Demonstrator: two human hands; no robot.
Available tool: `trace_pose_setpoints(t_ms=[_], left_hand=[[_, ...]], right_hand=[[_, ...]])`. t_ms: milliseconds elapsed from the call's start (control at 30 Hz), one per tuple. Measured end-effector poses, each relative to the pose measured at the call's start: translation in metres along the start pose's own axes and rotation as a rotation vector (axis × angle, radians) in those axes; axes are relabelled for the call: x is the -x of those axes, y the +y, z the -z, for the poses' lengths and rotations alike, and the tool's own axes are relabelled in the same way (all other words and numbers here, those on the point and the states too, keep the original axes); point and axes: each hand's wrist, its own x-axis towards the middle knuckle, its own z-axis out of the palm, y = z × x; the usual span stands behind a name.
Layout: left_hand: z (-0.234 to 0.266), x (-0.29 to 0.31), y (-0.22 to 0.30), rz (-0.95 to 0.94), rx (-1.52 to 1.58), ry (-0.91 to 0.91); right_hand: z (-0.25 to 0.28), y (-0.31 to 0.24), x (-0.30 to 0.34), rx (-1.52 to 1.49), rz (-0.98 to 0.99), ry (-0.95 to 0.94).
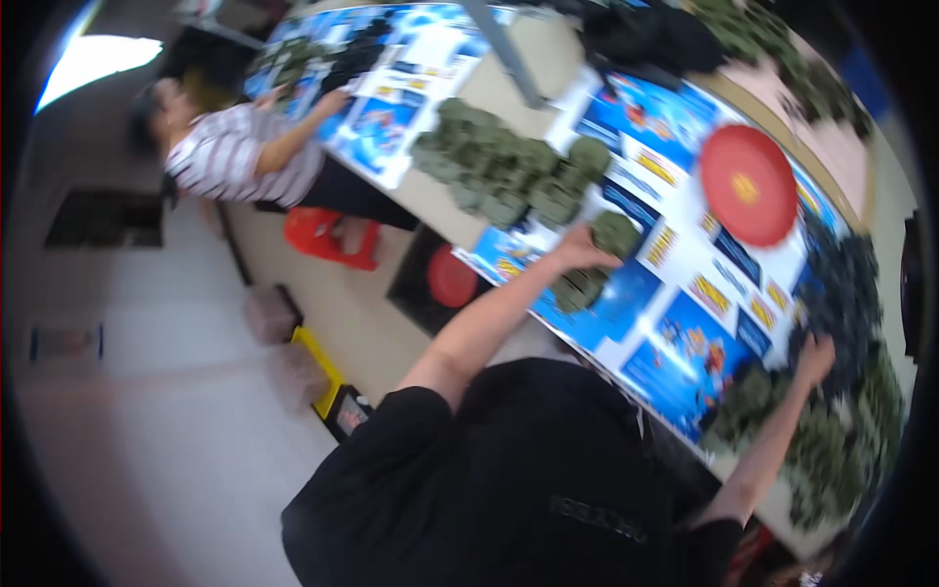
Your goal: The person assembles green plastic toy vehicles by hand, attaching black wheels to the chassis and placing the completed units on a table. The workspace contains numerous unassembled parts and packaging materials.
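My left hand (584, 250) is closed around an olive-green, fabric-like bundle (616, 233) at the near end of rows of similar bundles (499, 161). Another green bundle (579, 290) lies just below that hand. Off to the right, my right hand (814, 358) reaches into a heap of dark, near-black pieces (839, 289); its fingers are bent and closed on part of the heap. More loose olive-green pieces (817, 440) lie beside my right forearm. Blur hides what exactly these pieces are.
Blue and white printed sheets (675, 357) cover the table. A red round plate-like dish (747, 184) sits toward the far right. A grey post (506, 54) rises at the back. At left, another person (245, 157) works at the table near a red stool (333, 238).
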Motion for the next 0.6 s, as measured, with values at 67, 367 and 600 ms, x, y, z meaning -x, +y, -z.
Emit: trace_pose_setpoints(t_ms=[67,367,600], left_hand=[[0.008,0.009,-0.016,-0.029,0.091,-0.03],[0.038,0.095,0.021,0.127,0.683,-0.289],[0.044,0.142,0.017,0.117,1.013,-0.336]], right_hand=[[-0.024,0.015,-0.005,-0.117,-0.072,0.006],[0.005,-0.03,-0.013,0.156,-0.28,-0.17],[-0.005,-0.025,-0.011,0.293,-0.075,-0.014]])
